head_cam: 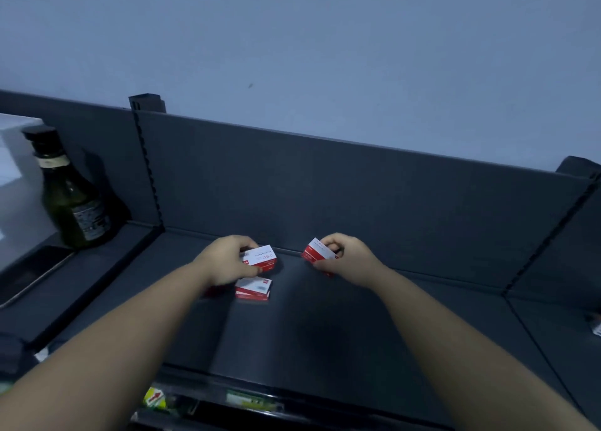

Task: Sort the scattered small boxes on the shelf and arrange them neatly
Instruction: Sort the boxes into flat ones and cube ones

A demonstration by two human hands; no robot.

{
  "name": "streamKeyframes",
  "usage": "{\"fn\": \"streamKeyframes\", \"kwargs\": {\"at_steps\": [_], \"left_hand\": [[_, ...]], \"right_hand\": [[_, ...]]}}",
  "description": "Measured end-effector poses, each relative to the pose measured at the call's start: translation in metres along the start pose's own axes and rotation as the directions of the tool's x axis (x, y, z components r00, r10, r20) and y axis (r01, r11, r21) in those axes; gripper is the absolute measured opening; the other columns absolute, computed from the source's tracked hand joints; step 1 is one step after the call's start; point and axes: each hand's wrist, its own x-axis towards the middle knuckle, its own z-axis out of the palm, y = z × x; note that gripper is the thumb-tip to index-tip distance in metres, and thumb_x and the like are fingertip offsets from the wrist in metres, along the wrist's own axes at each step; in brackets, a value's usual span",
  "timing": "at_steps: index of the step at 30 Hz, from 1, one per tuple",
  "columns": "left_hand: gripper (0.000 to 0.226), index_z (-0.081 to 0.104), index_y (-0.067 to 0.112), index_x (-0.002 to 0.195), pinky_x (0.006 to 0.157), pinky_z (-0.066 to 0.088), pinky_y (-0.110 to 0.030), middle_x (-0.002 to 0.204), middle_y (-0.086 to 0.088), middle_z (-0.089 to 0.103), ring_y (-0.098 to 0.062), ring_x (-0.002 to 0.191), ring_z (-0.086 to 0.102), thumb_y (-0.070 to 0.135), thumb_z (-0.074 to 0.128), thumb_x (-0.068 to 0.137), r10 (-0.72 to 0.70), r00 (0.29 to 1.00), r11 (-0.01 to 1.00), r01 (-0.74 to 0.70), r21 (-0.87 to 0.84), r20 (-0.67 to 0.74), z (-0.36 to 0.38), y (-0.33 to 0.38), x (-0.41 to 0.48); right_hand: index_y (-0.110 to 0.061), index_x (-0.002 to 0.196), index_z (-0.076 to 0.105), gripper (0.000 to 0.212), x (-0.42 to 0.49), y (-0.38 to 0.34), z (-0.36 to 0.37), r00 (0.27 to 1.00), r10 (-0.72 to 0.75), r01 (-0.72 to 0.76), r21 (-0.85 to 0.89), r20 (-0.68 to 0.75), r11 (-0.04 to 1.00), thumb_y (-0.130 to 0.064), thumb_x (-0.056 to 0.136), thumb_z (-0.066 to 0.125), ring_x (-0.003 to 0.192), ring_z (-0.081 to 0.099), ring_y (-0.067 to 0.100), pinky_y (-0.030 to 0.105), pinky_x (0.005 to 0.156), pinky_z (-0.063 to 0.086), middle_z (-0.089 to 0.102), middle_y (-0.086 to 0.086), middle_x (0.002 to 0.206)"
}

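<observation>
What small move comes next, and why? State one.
Probably set the left-hand box down on the shelf, flush beside the loose box lying nearer the camera. The left hand grips it close by, and the right hand grips a tilted third box yet to place.

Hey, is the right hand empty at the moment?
No, the right hand holds a red-and-white small box near the shelf's back panel.

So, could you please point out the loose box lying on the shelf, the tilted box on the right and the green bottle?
loose box (253, 287): head view, on its white top face.
tilted box (316, 251): head view, on its white upper face.
green bottle (73, 203): head view, on its glass body.
</observation>
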Motion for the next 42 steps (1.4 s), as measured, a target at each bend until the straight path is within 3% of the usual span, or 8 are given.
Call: {"fn": "streamKeyframes", "kwargs": {"at_steps": [8, 13, 16, 19, 24, 36, 42], "left_hand": [[0.028, 0.066, 0.035, 0.091, 0.082, 0.054, -0.035, 0.092, 0.016, 0.068, -0.005, 0.085, 0.064, 0.037, 0.078, 0.065, 0.007, 1.000, 0.998, -0.009, 0.059, 0.030, -0.044, -0.069, 0.011], [0.037, 0.067, 0.036, 0.091, 0.079, 0.053, -0.033, 0.093, 0.016, 0.067, -0.003, 0.086, 0.063, 0.054, 0.072, 0.059, 0.034, 0.999, 0.998, -0.035, 0.044, 0.037, -0.051, -0.088, 0.012], [0.027, 0.066, 0.036, 0.094, 0.079, 0.054, -0.033, 0.093, 0.017, 0.067, -0.004, 0.087, 0.064, 0.038, 0.079, 0.070, 0.040, 0.997, 0.998, -0.043, 0.038, 0.070, -0.048, -0.093, 0.011], [0.028, 0.065, 0.036, 0.097, 0.081, 0.054, -0.034, 0.094, 0.017, 0.067, -0.003, 0.086, 0.063, 0.037, 0.078, 0.072, 0.023, 0.997, 0.999, -0.027, 0.043, 0.072, -0.044, -0.096, 0.010], [0.024, 0.067, 0.035, 0.093, 0.081, 0.054, -0.035, 0.092, 0.015, 0.066, -0.003, 0.085, 0.062, 0.037, 0.078, 0.072, -0.004, 0.999, 0.999, 0.003, 0.033, 0.036, -0.041, -0.098, 0.004], [0.031, 0.065, 0.036, 0.092, 0.078, 0.054, -0.033, 0.093, 0.015, 0.065, -0.003, 0.084, 0.062, 0.053, 0.077, 0.069, 0.006, 1.000, 1.000, -0.006, 0.024, 0.030, -0.034, -0.113, -0.003], [0.032, 0.064, 0.038, 0.100, 0.079, 0.055, -0.033, 0.098, 0.016, 0.062, -0.003, 0.088, 0.060, 0.049, 0.077, 0.073, 0.006, 0.998, 0.996, -0.012, 0.088, 0.059, -0.042, -0.123, 0.016]], "right_hand": [[-0.024, 0.110, 0.063, 0.035, 0.017, -0.024, 0.074, 0.999, 0.039, -0.040, -0.058, -0.021, 0.998, -0.022, 0.079, 0.080, 0.070, 0.066, 0.005, 0.015, 0.060, 0.049, 0.066, -0.006, 0.102], [-0.026, 0.114, 0.061, 0.041, 0.021, -0.024, 0.090, 0.995, 0.093, -0.095, -0.124, -0.022, 0.988, -0.029, 0.078, 0.081, 0.080, 0.068, 0.013, 0.021, 0.065, 0.055, 0.064, -0.003, 0.108], [-0.026, 0.114, 0.061, 0.040, 0.022, -0.022, 0.094, 0.995, 0.093, -0.095, -0.166, -0.022, 0.982, -0.030, 0.079, 0.080, 0.084, 0.067, 0.012, 0.028, 0.074, 0.058, 0.065, -0.004, 0.108], [-0.026, 0.114, 0.062, 0.040, 0.022, -0.021, 0.097, 0.997, 0.080, -0.079, -0.216, -0.006, 0.973, -0.032, 0.078, 0.079, 0.092, 0.063, 0.009, 0.033, 0.084, 0.056, 0.064, -0.009, 0.108], [-0.026, 0.115, 0.061, 0.039, 0.020, -0.021, 0.099, 0.998, 0.065, -0.058, -0.239, 0.022, 0.969, -0.030, 0.080, 0.078, 0.095, 0.060, 0.004, 0.027, 0.083, 0.054, 0.062, -0.012, 0.109], [-0.032, 0.115, 0.061, 0.043, 0.032, -0.028, 0.122, 0.998, 0.060, -0.050, -0.259, 0.033, 0.965, -0.034, 0.076, 0.079, 0.098, 0.061, 0.007, 0.036, 0.090, 0.055, 0.062, -0.012, 0.112], [-0.030, 0.119, 0.059, 0.043, 0.046, -0.047, 0.130, 0.995, 0.097, -0.100, -0.258, -0.022, 0.961, -0.031, 0.080, 0.078, 0.100, 0.062, 0.011, 0.038, 0.090, 0.056, 0.063, -0.009, 0.114]]}}
